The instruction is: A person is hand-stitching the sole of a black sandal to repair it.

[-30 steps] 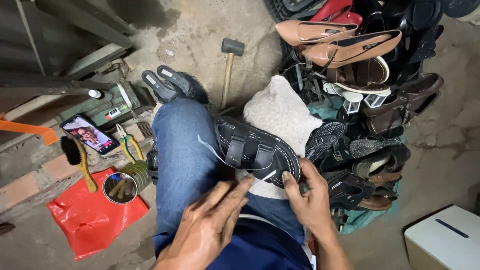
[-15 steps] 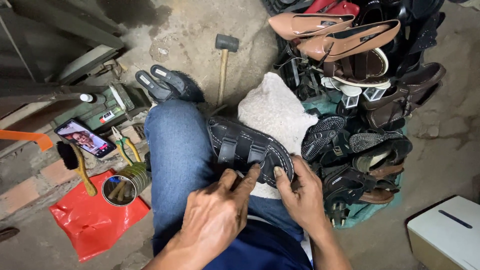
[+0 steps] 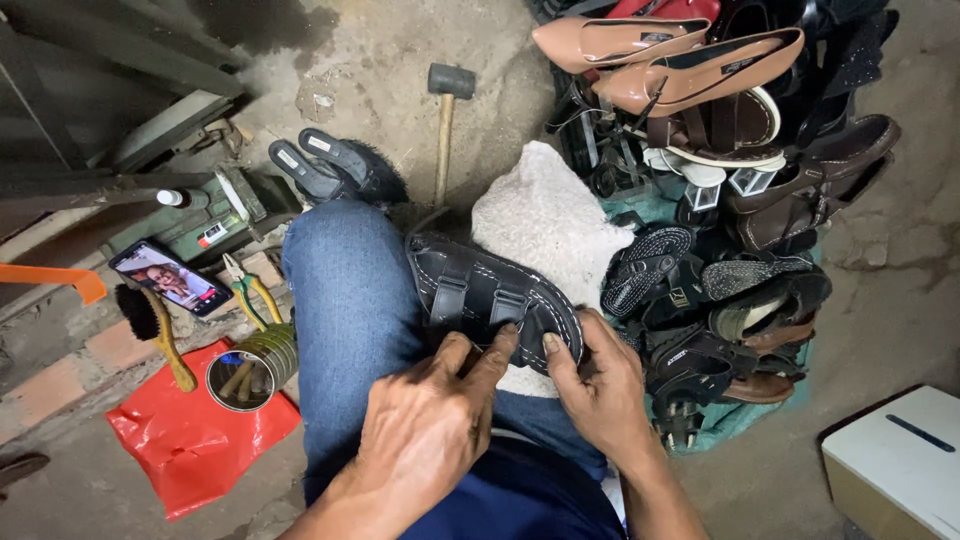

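Both hands steady one black sandal on the lap

Left hand (image 3: 430,425) and right hand (image 3: 600,385) pinch the black sandal (image 3: 490,295) at its heel end, bracing it across the denim knee (image 3: 345,290); beyond the sandal lie one white cloth (image 3: 545,215), one hammer (image 3: 447,120), and two tan heels (image 3: 660,55) topping a shoe pile

Lit phone screen (image 3: 168,277) left — white box (image 3: 897,465) lower right.
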